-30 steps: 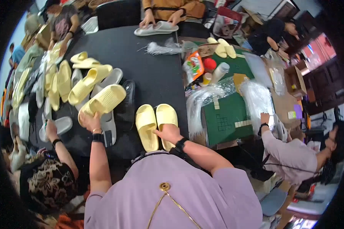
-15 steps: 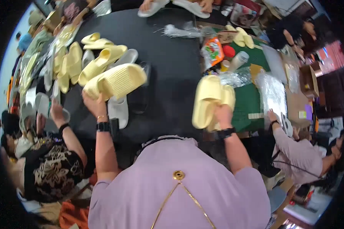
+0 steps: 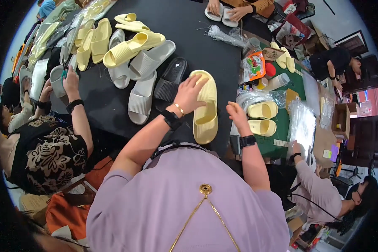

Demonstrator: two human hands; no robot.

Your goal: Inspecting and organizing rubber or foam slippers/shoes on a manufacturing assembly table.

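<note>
On the near edge of the black table (image 3: 113,105) lies a yellow slipper (image 3: 206,110). The left hand (image 3: 190,93) rests on its far end, fingers spread. The right hand (image 3: 237,115) hovers open just right, empty. Farther left lie grey slippers (image 3: 143,84).

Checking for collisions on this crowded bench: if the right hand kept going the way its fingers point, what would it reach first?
The right hand hangs open, fingers pointing up and slightly right. Next in that line is probably the crinkled clear plastic bags, just left of the boxed pair of pale yellow slippers; its height above them is unclear.
</note>
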